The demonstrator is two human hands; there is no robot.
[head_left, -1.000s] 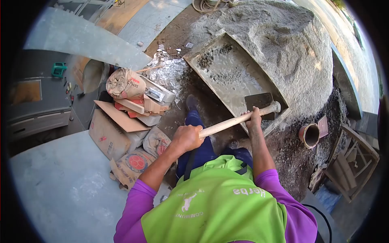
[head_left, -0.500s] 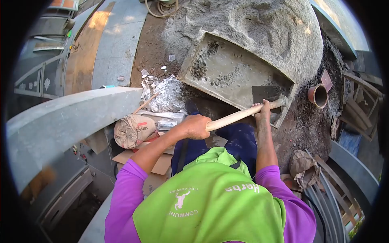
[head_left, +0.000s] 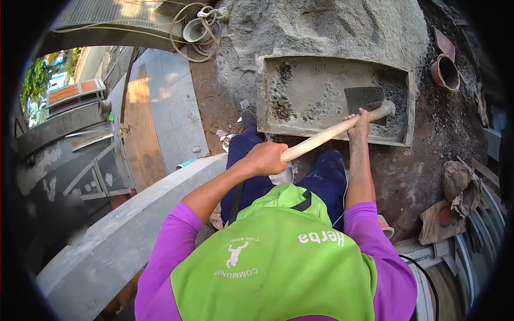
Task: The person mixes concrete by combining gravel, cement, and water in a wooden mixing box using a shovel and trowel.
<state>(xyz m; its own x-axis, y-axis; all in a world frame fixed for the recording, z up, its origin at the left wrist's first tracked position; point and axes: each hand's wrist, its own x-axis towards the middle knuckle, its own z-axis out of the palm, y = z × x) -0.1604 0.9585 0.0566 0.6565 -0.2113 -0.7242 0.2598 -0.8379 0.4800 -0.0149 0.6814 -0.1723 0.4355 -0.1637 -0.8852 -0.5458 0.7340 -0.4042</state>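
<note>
My left hand is wrapped round the rear end of a pale wooden handle. Farther along the same handle, close to its head, my right hand grips it from the other side. The handle belongs to a hoe, whose dark flat blade lies over wet grey mix in a shallow rectangular trough. Dark gravel clumps show at the left and right parts of the mix. The blade's lower edge is partly hidden by the handle and my right hand.
Behind the trough rises a heap of grey sand. A round pot lies at the right, and a coiled hose with a bucket is at the upper left. A grey curved beam runs past my left side. Crumpled paper bags lie at the right.
The view has turned, so the trough appears more level and farther right. The paper sack and white debris at the left are mostly out of sight. Both hands still hold the handle.
</note>
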